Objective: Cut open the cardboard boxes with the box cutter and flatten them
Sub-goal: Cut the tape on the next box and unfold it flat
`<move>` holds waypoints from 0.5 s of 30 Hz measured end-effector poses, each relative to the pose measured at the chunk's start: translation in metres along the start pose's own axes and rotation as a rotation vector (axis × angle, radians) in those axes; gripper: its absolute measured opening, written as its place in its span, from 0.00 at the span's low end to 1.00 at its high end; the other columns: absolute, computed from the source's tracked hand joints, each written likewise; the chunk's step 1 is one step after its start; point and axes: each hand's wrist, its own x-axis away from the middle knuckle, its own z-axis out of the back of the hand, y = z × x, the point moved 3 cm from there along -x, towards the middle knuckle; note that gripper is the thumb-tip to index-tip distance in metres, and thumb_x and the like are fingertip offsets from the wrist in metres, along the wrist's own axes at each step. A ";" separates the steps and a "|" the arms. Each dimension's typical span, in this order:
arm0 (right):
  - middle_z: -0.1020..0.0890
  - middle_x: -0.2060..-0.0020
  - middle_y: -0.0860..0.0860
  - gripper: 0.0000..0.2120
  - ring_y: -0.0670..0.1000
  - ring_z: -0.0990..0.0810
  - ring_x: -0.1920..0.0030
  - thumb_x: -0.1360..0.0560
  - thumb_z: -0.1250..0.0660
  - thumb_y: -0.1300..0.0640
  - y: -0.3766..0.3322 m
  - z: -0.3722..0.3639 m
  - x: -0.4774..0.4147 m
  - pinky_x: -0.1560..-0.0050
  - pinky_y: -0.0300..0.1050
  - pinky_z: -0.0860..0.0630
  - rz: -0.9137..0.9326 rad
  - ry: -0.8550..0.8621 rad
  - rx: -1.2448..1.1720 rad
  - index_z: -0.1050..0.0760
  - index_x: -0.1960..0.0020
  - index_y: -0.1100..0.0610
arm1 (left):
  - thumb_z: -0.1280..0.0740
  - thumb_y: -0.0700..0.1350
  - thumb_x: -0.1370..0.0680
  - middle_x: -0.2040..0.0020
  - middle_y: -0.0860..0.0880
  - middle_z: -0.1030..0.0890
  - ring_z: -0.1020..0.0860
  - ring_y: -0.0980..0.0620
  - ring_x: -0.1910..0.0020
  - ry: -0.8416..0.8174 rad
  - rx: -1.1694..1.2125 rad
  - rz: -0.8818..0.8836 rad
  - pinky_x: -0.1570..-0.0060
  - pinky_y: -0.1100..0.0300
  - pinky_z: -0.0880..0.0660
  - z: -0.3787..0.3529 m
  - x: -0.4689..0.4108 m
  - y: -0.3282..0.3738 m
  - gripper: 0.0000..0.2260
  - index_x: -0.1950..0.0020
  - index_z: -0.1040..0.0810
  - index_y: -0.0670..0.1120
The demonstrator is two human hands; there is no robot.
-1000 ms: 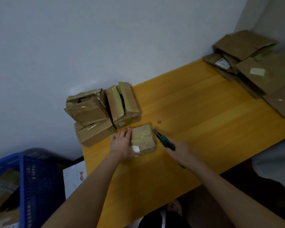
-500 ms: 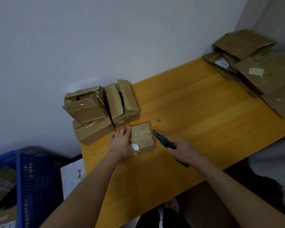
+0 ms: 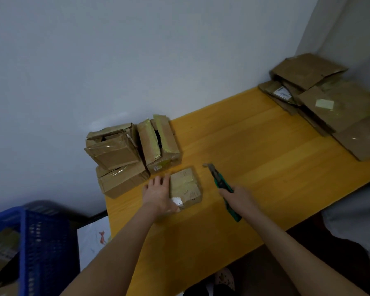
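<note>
The small box (image 3: 185,188) sits on the yellow table (image 3: 265,157). The left hand (image 3: 158,194) lies flat against its left side with straight fingers, likely to stop it sliding. The right hand (image 3: 240,197) is wrapped round the green cutter (image 3: 221,184), just right of the box and not touching it. The tip is blurry, but the blade looks out. The box is brown card with shiny tape and a white label. Behind it stand more taped boxes (image 3: 124,159). Far right lies flat card (image 3: 329,103).

Flattened boxes (image 3: 340,110) partly past right edge.
</note>
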 end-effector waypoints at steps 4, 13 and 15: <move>0.21 0.47 0.55 0.20 0.55 0.23 0.48 0.21 0.38 0.46 -0.008 -0.036 -0.008 0.48 0.50 0.26 -0.217 -0.110 -0.536 0.28 0.37 0.60 | 0.27 0.70 0.38 0.32 0.43 0.38 0.38 0.43 0.32 -0.040 0.104 0.133 0.33 0.48 0.35 -0.006 0.010 0.007 0.56 0.22 0.54 0.49; 0.23 0.52 0.50 0.17 0.51 0.23 0.54 0.19 0.40 0.50 -0.032 -0.069 -0.010 0.55 0.50 0.24 -0.245 -0.122 -0.877 0.33 0.34 0.56 | 0.29 0.56 0.26 0.44 0.41 0.22 0.21 0.45 0.48 -0.006 1.118 0.379 0.45 0.47 0.23 -0.009 0.021 -0.005 0.22 0.44 0.31 0.43; 0.23 0.51 0.51 0.18 0.51 0.23 0.53 0.20 0.39 0.50 -0.039 -0.060 -0.013 0.52 0.50 0.24 -0.181 -0.106 -0.835 0.33 0.33 0.57 | 0.28 0.54 0.27 0.45 0.42 0.20 0.20 0.45 0.50 0.022 1.235 0.368 0.46 0.46 0.22 0.000 0.024 -0.006 0.21 0.45 0.32 0.43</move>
